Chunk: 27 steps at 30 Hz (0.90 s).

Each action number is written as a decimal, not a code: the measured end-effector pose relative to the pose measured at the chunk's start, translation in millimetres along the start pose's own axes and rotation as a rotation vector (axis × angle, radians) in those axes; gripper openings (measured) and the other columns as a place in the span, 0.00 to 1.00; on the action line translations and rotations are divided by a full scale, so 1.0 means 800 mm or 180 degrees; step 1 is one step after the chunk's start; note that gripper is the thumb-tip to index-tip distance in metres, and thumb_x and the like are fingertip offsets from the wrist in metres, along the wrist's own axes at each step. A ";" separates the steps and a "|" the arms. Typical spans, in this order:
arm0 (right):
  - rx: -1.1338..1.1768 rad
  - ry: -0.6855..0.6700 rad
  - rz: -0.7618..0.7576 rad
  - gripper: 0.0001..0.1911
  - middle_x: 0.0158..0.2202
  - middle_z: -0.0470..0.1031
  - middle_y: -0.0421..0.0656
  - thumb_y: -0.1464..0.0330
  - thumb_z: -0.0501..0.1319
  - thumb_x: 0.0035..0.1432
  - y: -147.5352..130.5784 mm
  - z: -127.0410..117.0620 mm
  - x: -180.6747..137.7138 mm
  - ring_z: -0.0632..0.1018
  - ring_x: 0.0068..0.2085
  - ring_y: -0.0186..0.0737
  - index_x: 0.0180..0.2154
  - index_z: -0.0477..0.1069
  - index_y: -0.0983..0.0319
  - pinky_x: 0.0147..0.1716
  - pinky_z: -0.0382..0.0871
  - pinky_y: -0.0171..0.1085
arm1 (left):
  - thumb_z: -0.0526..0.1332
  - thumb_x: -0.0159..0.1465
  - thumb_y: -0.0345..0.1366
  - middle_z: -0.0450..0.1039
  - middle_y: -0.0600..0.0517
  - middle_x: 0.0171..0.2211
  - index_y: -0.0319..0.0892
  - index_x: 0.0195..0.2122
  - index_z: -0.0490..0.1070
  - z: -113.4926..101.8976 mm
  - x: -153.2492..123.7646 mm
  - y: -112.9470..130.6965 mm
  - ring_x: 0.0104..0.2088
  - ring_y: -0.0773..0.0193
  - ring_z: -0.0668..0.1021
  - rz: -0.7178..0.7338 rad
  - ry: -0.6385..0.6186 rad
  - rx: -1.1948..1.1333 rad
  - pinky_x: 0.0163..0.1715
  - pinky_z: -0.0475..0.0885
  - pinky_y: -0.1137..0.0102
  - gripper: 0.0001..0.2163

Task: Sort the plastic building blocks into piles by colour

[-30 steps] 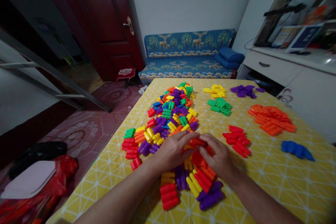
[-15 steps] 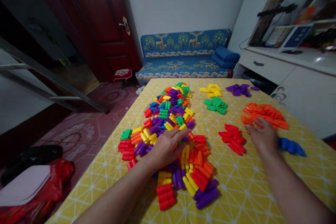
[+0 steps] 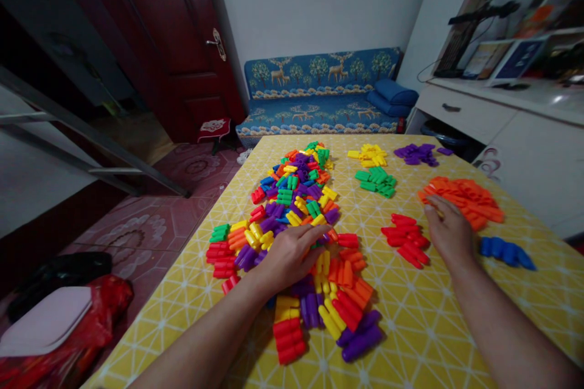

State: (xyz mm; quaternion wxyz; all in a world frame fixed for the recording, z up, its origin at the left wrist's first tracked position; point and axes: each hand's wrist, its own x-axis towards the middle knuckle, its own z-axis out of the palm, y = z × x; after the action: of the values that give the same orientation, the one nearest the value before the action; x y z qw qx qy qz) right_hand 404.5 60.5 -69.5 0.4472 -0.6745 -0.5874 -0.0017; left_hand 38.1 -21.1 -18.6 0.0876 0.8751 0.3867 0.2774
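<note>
My left hand (image 3: 296, 252) lies over a long heap of mixed plastic bullet-shaped building pieces (image 3: 285, 197), fingers stretched out and its fingertips on the pieces. What is under its palm is hidden. My right hand (image 3: 451, 230) hovers by the near left edge of a pile of orange pieces (image 3: 469, 197). Its fingers are loosely bent, with a small gap beside the thumb and no piece visible in it. Left of it lies a small group of red pieces (image 3: 406, 240). Some blue pieces (image 3: 506, 252) lie to its right.
Farther back on the yellow patterned tablecloth (image 3: 356, 213) are sorted groups of green pieces (image 3: 376, 181), yellow pieces (image 3: 368, 155) and purple pieces (image 3: 416, 154). A blue sofa (image 3: 319, 112) stands beyond the table. A white cabinet (image 3: 524, 158) is at the right.
My right hand has drawn back slightly from the orange pile, and its fingers are closer together. My left hand stays on the mixed heap.
</note>
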 end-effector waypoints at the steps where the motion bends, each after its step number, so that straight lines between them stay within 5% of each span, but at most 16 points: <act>1: -0.0018 0.0097 -0.0106 0.25 0.52 0.74 0.58 0.57 0.51 0.58 -0.001 0.000 -0.001 0.73 0.55 0.52 0.45 0.75 0.67 0.59 0.62 0.46 | 0.56 0.67 0.31 0.76 0.46 0.46 0.44 0.60 0.62 0.000 0.000 -0.001 0.43 0.58 0.79 -0.0015 -0.0002 0.0001 0.42 0.75 0.66 0.20; 5: 0.0076 -0.0269 0.0066 0.23 0.47 0.78 0.54 0.57 0.51 0.61 -0.003 0.003 -0.003 0.76 0.52 0.51 0.44 0.76 0.64 0.55 0.66 0.46 | 0.56 0.67 0.32 0.76 0.46 0.45 0.43 0.59 0.63 0.000 0.000 -0.002 0.43 0.57 0.80 -0.0094 -0.0020 0.0001 0.41 0.75 0.65 0.19; 8: 0.0073 -0.0522 0.0379 0.25 0.53 0.74 0.58 0.58 0.51 0.61 -0.001 0.007 -0.001 0.73 0.56 0.53 0.49 0.73 0.67 0.57 0.64 0.48 | 0.55 0.67 0.32 0.76 0.46 0.45 0.43 0.59 0.64 0.000 0.000 -0.001 0.43 0.58 0.79 -0.0115 -0.0051 -0.0006 0.42 0.75 0.66 0.18; 15: 0.0235 -0.0300 0.0329 0.27 0.52 0.76 0.55 0.56 0.51 0.61 -0.005 0.008 -0.009 0.74 0.54 0.50 0.51 0.74 0.66 0.56 0.65 0.45 | 0.55 0.67 0.33 0.78 0.47 0.41 0.42 0.50 0.73 -0.008 0.003 -0.015 0.40 0.61 0.80 -0.0034 0.0148 0.0028 0.40 0.73 0.69 0.12; 21: 0.0453 -0.0187 0.0183 0.23 0.45 0.79 0.54 0.55 0.52 0.61 -0.011 0.009 -0.018 0.77 0.48 0.48 0.44 0.76 0.65 0.51 0.69 0.42 | 0.59 0.64 0.38 0.80 0.47 0.37 0.43 0.42 0.78 -0.047 -0.001 -0.053 0.39 0.57 0.79 -0.1091 0.0497 0.0919 0.41 0.72 0.66 0.10; 27: 0.0495 -0.0039 0.0011 0.21 0.43 0.79 0.52 0.56 0.53 0.63 -0.013 0.011 -0.018 0.78 0.46 0.47 0.42 0.77 0.63 0.50 0.69 0.42 | 0.63 0.58 0.38 0.79 0.48 0.43 0.46 0.51 0.74 -0.059 -0.009 -0.073 0.44 0.53 0.79 -0.1799 -0.0315 0.1184 0.42 0.73 0.65 0.18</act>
State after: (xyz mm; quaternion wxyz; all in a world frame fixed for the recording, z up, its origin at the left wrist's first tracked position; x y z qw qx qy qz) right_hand 387.1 53.9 -76.1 0.4946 -0.6388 -0.5873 0.0489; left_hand -28.9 10.6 -3.8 0.0186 0.7468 0.6531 0.1241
